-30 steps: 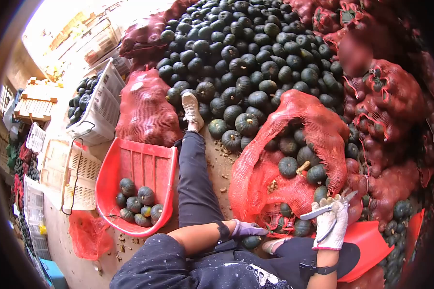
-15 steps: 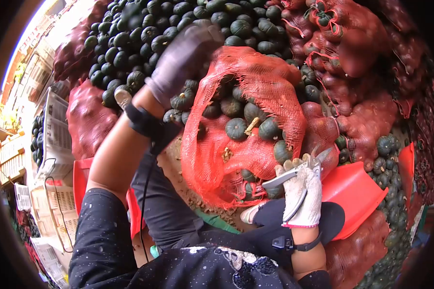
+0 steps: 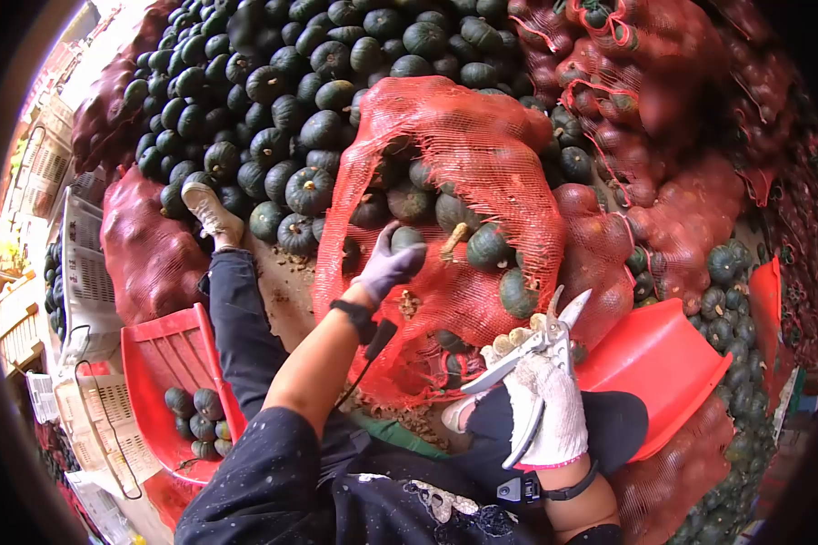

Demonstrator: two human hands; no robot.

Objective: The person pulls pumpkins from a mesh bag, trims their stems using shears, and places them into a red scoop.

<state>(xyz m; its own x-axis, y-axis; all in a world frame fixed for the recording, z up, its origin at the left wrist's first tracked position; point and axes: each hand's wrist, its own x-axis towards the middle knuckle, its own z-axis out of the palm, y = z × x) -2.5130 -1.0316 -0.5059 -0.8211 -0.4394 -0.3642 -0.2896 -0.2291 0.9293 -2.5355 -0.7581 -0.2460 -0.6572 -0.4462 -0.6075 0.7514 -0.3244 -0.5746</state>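
Note:
My left hand (image 3: pixel 393 263), in a grey-purple glove, is closed on a small dark green squash (image 3: pixel 407 239) inside the opening of a red mesh bag (image 3: pixel 482 145). Several squashes lie in the bag, one with a thick tan stem (image 3: pixel 454 238). To the right of the bag's mouth, my right hand (image 3: pixel 547 400), in a white knit glove, holds pruning shears (image 3: pixel 529 351) with the blades apart, pointing up. The palm hides part of the handles.
A large squash pile (image 3: pixel 282 109) fills the back. Full red mesh bags (image 3: pixel 145 245) stand left and right. A red chair (image 3: pixel 168 354) at the left holds several squashes; another red plastic seat (image 3: pixel 650 363) is at the right. White crates (image 3: pixel 91 272) line the left edge.
My left hand has come down from above the squash pile into the bag's opening, where it grips a squash. My right hand has shifted slightly left and down with the shears. The view has shifted.

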